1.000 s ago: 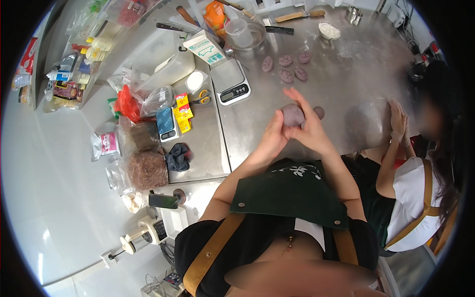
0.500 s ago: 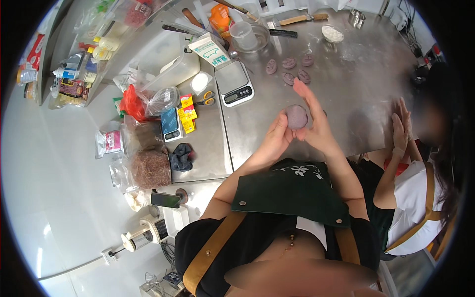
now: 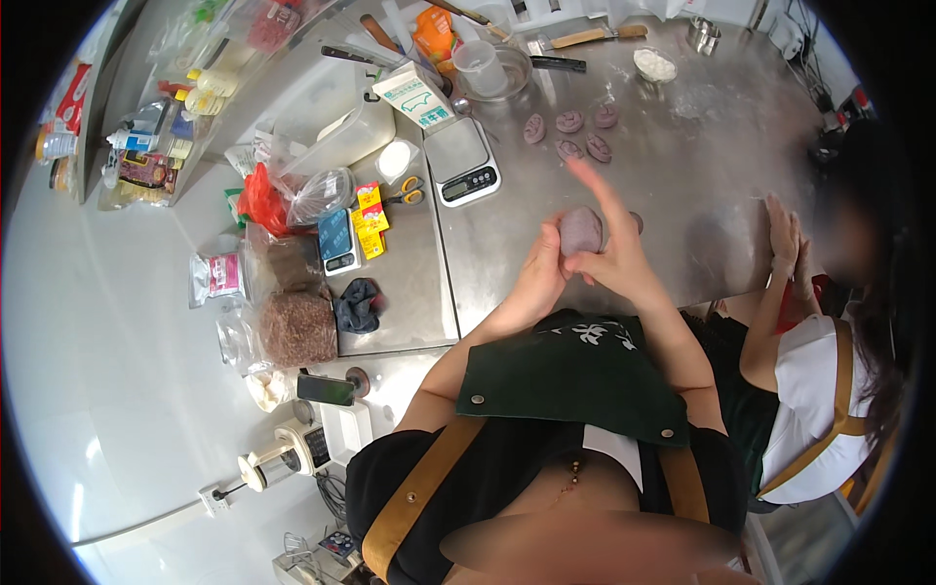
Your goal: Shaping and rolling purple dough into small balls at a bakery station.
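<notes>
A smooth ball of purple dough (image 3: 581,232) sits between my hands over the near side of the steel table. My left hand (image 3: 538,273) cups it from the left, thumb up along its side. On the right, my right hand (image 3: 620,255) holds its thumb against the ball's lower edge, while its fingers stretch up and away past the ball. Beyond the fingertips lie several small purple dough pieces (image 3: 569,121) with creased tops. A small round dark thing (image 3: 637,222) shows partly behind my right hand; its kind is unclear.
To the left stand a digital scale (image 3: 468,185), a milk carton (image 3: 414,96) and scissors (image 3: 408,193). A bowl of white powder (image 3: 654,66) is at the back. On the right, a co-worker's hands (image 3: 786,239) are close together over the table edge.
My right hand's fingers have tipped leftward and the dough ball has turned slightly between my hands, shifting a little left. The co-worker's hands have moved slightly.
</notes>
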`<state>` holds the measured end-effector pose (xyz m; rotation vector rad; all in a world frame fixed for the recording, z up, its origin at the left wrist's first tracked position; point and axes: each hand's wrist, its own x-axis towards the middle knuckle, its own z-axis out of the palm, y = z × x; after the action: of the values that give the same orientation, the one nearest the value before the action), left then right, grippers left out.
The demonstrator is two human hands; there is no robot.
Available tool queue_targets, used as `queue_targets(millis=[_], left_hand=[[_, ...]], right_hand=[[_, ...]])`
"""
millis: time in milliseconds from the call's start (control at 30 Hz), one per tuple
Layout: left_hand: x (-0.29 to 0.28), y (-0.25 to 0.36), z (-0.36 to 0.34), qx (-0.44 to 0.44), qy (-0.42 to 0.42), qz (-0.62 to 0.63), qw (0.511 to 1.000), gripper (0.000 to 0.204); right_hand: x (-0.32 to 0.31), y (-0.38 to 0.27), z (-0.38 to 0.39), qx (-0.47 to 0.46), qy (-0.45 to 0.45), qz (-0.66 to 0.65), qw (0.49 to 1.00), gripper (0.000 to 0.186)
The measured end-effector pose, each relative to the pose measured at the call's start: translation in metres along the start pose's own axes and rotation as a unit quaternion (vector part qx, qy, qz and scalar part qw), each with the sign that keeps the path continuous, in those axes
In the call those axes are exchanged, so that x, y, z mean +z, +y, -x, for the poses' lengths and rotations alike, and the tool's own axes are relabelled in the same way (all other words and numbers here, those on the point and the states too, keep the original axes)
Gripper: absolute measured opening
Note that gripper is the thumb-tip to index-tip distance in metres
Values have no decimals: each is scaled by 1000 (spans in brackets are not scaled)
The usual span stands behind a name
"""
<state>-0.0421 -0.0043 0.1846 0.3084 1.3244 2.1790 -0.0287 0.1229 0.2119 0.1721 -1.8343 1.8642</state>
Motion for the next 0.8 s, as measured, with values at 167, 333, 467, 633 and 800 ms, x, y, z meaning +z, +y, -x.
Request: queue_targets(millis=[167, 333, 467, 633, 800], left_hand=[[5, -7, -1, 82, -45, -150, 984, 76], [5, -6, 0, 66, -13, -101, 993, 77], [-2, 8, -2, -11, -110, 41, 993, 73], [3, 0, -3, 32, -93, -43, 994, 74], [-1, -6, -4, 95, -33, -103, 990, 66]], right_hand=[[-19, 31, 6, -44, -164, 68, 983, 36], [-2, 11, 0, -10, -80, 21, 996, 33], [6, -1, -2, 30, 35, -71, 996, 29], [-15, 30, -4, -53, -116, 0, 992, 32], [7, 12, -2, 43, -33, -88, 995, 26]])
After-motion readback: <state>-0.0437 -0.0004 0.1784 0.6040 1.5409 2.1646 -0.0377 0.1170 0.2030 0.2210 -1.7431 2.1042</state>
